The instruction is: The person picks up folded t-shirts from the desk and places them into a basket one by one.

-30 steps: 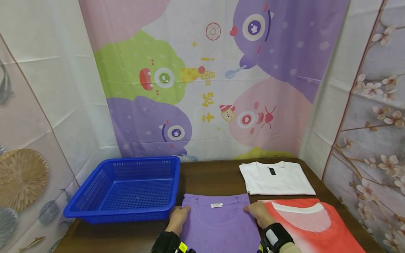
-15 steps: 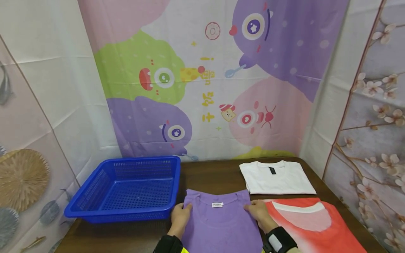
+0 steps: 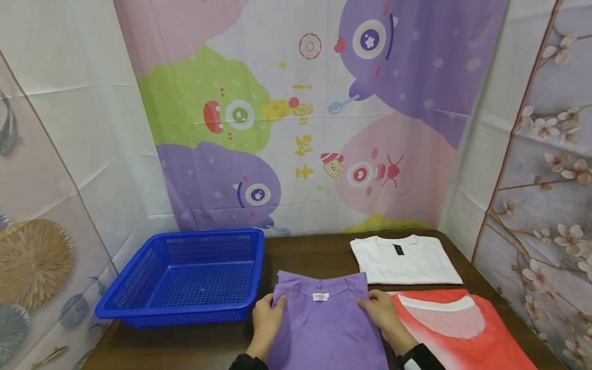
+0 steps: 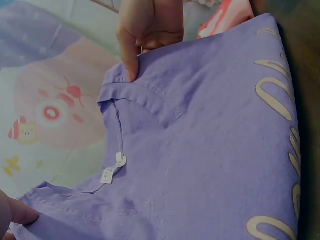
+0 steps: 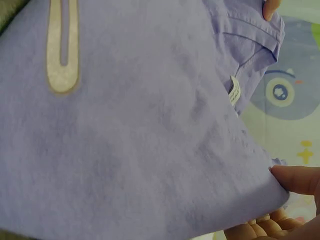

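A purple T-shirt [image 3: 324, 329], folded, with a white neck label, is gripped at both shoulders. My left hand [image 3: 268, 318] pinches its left shoulder, thumb on top and fingers tucked behind the cloth. My right hand [image 3: 385, 314] grips the other shoulder in the same way; in the right wrist view its thumb presses the front while curled fingers show beneath the edge. The collar end is tilted up toward the backdrop. Pale lettering [image 4: 274, 97] shows on the shirt in the left wrist view. The shirt's lower end runs out of the head view.
An empty blue plastic basket [image 3: 185, 288] stands on the brown table [image 3: 310, 257] to the left. A folded white T-shirt [image 3: 407, 264] lies at the back right. In front of it lies a red and pink shirt [image 3: 495, 334], beside my right hand. A cartoon curtain [image 3: 296, 200] hangs behind.
Both hands have risen and moved slightly forward with the purple T-shirt, its collar end tilting up and shifting a little right. The basket and the other shirts stay put.
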Motion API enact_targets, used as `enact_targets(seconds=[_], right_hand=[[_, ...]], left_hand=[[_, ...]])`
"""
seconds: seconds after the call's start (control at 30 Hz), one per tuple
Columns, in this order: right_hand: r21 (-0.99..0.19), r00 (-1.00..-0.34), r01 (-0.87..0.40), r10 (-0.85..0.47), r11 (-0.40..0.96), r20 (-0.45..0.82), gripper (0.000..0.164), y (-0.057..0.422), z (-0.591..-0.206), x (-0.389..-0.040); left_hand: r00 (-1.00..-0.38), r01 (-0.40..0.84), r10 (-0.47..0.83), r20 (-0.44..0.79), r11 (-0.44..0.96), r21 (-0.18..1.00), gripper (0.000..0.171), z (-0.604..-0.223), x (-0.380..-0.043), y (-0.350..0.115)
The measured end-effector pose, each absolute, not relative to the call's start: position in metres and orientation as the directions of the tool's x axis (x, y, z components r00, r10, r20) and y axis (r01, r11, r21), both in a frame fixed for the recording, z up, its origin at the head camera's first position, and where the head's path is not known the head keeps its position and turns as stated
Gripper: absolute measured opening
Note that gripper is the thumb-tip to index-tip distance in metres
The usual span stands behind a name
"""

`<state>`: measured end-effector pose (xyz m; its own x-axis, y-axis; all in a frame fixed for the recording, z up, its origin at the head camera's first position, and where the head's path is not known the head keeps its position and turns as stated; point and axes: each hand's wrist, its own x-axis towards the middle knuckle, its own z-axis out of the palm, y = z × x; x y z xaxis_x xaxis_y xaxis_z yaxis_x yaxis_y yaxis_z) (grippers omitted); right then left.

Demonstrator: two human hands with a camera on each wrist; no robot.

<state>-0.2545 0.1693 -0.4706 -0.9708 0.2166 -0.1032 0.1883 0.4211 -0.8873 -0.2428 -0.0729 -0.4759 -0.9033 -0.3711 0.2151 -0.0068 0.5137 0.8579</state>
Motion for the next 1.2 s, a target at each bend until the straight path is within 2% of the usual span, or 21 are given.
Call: enact_targets(seconds=[0.43,0.67,1.2], right_hand=[[-0.904,-0.978,0.087,0.209,0.418,0.002,0.023,0.167,-0.451,-0.231],[-0.904,-0.977,0.064,0.212,0.424,0.030,0.021,0.168,-0.443,-0.218],[-0.881,-0.981,0.015,0.177,0.473,0.078,0.031,0.171,-0.425,-0.192]], left_hand=[[-0.914,0.071,-0.342,0.219,0.397,0.915,0.015,-0.461,-0.219,-0.079],[-0.927,0.089,-0.317,0.203,0.338,0.937,0.017,-0.456,-0.209,-0.087],[-0.949,0.091,-0.267,0.171,0.288,0.953,0.024,-0.439,-0.186,-0.103]])
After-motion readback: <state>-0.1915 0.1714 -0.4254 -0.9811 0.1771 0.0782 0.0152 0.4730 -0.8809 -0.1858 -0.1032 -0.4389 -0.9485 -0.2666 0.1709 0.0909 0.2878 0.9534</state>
